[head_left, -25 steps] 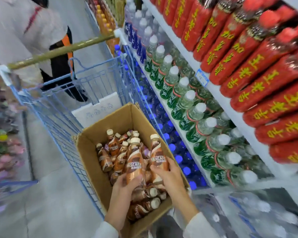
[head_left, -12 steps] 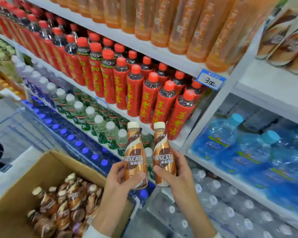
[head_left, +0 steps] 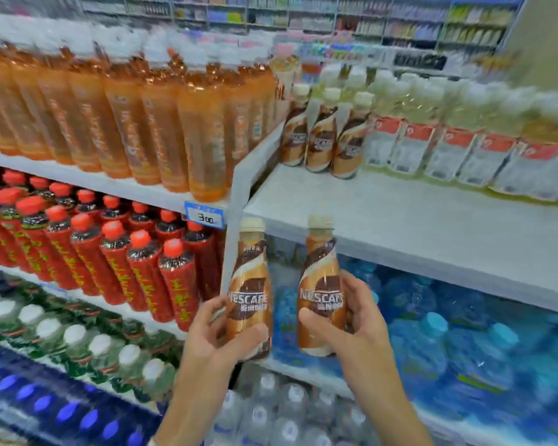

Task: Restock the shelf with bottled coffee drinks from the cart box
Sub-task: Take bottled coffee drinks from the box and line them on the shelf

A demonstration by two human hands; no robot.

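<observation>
The left hand (head_left: 213, 336) wraps its fingers and thumb round a small brown and cream plastic coffee bottle with a cream cap (head_left: 250, 284) and holds it upright. The right hand (head_left: 351, 326) grips a second brown and cream coffee bottle (head_left: 321, 284) the same way, just beside the first. The two bottles do not touch.

At 12 o'clock from the hands, three more coffee bottles of the same kind (head_left: 322, 136) stand in a row at the back left of a flat white shelf board (head_left: 400, 226). The board in front of them, toward 1 o'clock, is bare. So the job looks only just begun here. Three bottles are in place, two are in the hands and not yet set down, and there is room for many more. The cart box is not in the picture, so nobody can tell how many it holds.

At 2 o'clock stand pale yellow bottles with red and white labels (head_left: 432, 146). At 10 o'clock are tall orange drink bottles (head_left: 161, 123). At 9 o'clock are red-capped bottles with red labels (head_left: 126, 252). A small blue and white price tag (head_left: 204, 216) sits at 11 o'clock. Big blue water bottles (head_left: 432, 333) lie at 3 o'clock.
</observation>
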